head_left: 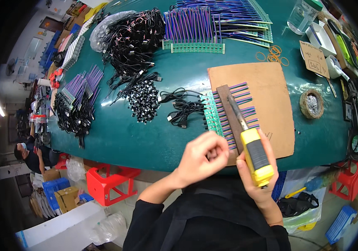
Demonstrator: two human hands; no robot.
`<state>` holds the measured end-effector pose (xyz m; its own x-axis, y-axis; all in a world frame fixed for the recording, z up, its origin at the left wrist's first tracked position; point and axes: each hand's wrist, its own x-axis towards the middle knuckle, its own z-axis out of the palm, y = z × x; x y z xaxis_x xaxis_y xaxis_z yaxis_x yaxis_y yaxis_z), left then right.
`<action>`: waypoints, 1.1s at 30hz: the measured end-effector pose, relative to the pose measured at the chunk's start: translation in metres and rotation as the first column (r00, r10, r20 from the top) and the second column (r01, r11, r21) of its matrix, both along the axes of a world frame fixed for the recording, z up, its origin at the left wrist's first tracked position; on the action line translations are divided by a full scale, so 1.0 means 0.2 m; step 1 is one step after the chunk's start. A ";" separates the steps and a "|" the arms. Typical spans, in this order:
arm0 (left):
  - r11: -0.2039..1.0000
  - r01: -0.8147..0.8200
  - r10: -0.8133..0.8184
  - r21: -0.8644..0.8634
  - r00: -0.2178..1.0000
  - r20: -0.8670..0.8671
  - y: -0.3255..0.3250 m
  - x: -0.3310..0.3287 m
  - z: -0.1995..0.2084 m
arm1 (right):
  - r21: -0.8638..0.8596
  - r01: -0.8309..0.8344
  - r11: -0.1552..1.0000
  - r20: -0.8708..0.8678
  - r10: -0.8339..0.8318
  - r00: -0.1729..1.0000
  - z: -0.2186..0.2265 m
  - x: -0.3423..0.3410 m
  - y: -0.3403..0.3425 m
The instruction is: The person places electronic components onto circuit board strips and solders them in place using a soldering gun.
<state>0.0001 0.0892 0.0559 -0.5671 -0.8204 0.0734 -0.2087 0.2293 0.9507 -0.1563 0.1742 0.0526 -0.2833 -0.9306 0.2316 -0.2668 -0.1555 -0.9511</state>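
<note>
My right hand [259,167] grips what looks like a soldering iron [254,154] with a yellow and black handle; its metal shaft points away from me over a brown flat bar [230,119]. The bar lies across purple, blue and dark wires [242,98] fanning from a green circuit board strip [213,113], which sits at the left edge of a cardboard sheet [273,108]. My left hand [204,157] is curled closed just in front of the strip's near end; what its fingers hold, if anything, is hidden. Black USB cables [185,111] lie left of the strip.
Beyond lie a black cable heap [133,37], small connectors [143,100], wired boards [193,29] and rubber bands [274,54]. At right stand a round pot [311,104] with silvery contents and a clear jar [302,19]. More wired boards [78,100] lie left; red stools [108,184] flank the table.
</note>
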 end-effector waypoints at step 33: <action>0.882 -0.267 0.387 -0.387 0.881 0.273 -0.26 0.00 -0.30 | 0.298 -0.154 0.942 0.682 -0.098 0.724 -0.01 -0.05 0.09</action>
<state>0.0004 0.0365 -0.0044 -0.3091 -0.9234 0.2275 -0.6167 0.3767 0.6912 -0.1662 0.1929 0.0516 -0.2179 -0.9233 -0.3163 0.4697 0.1849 -0.8632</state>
